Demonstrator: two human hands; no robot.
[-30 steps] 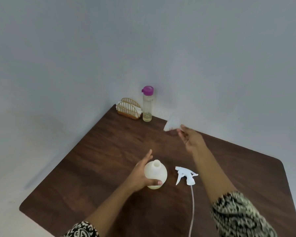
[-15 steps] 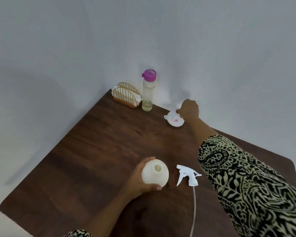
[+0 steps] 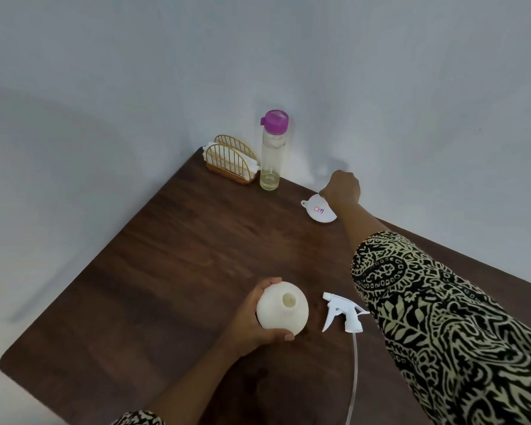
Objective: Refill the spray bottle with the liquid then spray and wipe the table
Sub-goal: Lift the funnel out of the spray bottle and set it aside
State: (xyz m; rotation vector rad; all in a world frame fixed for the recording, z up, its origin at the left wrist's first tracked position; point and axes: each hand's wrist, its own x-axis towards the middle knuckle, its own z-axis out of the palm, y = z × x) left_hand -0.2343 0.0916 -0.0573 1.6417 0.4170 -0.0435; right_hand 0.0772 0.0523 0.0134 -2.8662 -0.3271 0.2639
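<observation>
Head view: dark wood table set into a corner of pale walls. Left hand is wrapped around the round white spray bottle, thumb and fingers curled on its body; the bottle stands upright on the table at near centre, neck open, no sprayer fitted. White trigger sprayer head lies on its side just beside the bottle to the right, not touching it; its clear dip tube trails toward the near edge.

Right hand is stretched to the far side of the table, fingers closed on the spout of a white funnel, which sits mouth-down on the surface, with a small red-edged sticker on its cone. Patterned black-and-cream sleeve covers the right forearm.

Far corner: clear refill bottle with purple cap, upright, pale yellow liquid only in the bottom portion. Immediately to its left, a gold wire napkin holder with white napkins in it.
</observation>
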